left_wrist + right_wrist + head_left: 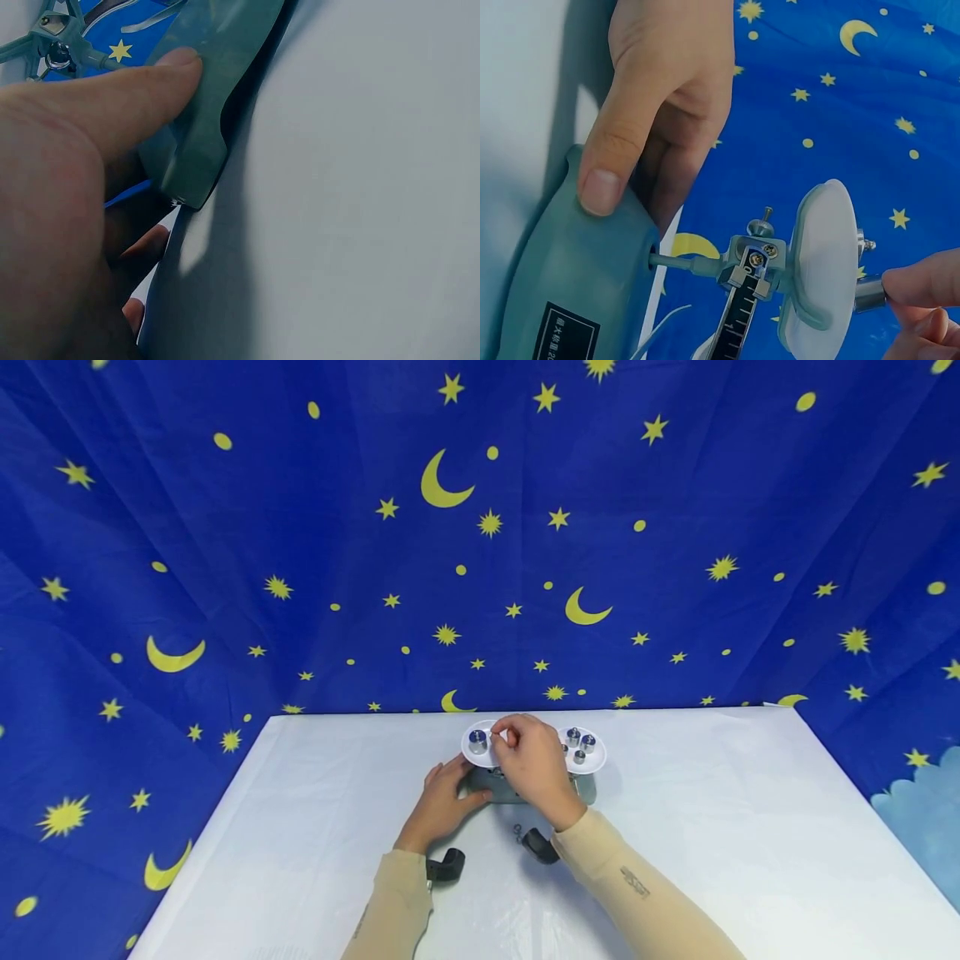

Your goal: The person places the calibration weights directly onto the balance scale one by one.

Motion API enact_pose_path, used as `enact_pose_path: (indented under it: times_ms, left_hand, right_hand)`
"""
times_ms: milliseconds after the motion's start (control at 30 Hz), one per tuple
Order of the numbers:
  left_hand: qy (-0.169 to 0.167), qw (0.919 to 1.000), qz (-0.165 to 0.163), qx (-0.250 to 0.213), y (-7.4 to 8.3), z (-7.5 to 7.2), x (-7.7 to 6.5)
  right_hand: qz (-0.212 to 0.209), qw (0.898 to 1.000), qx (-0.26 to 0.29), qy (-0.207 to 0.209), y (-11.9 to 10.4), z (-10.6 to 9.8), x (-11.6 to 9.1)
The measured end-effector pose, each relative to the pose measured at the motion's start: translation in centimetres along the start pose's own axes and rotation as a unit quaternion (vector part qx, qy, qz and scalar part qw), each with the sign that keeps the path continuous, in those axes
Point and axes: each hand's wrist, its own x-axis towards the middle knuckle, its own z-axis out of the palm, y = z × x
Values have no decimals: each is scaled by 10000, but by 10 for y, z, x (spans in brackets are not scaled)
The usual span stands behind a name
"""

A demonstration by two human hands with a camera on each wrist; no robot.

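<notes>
A green-grey balance scale (510,793) with two white pans stands at the table's far side. My left hand (441,803) grips the left end of its base (206,112), thumb (604,176) on the front face and fingers behind. Above the left pan (477,763) is my right hand (534,762); its thumb and finger pinch a silver metal weight (870,294) against the pan's top in the right wrist view. Another metal weight (477,742) stands on that pan. Several weights (588,743) stand on the right pan (597,763), partly hidden by my right hand.
The scale's graduated beam (736,322) runs below the pans. A white-covered table (735,827) spreads around the scale, with a blue star-and-moon curtain (360,552) behind its far edge. Black curved pieces (448,866) show beside both wrists.
</notes>
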Motion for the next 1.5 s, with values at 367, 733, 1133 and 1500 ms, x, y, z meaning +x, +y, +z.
enact_pose_path:
  times_ms: [367,733,1133,1500]
  left_hand:
    - [28,10000,58,-73,-1,0,0]
    - [4,9999,37,-93,-2,0,0]
    - [-34,9999,-54,-158,0,0,-1]
    - [-29,9999,-22,-135,1,-1,0]
  right_hand:
    - [-145,9992,-383,-24,0,6,6]
    - [-133,9969,-768,-124,-2,10,11]
    - [-180,9944,-1018,-230,-3,13,12]
    - [-144,9927,-1156,-308,-1,17,12]
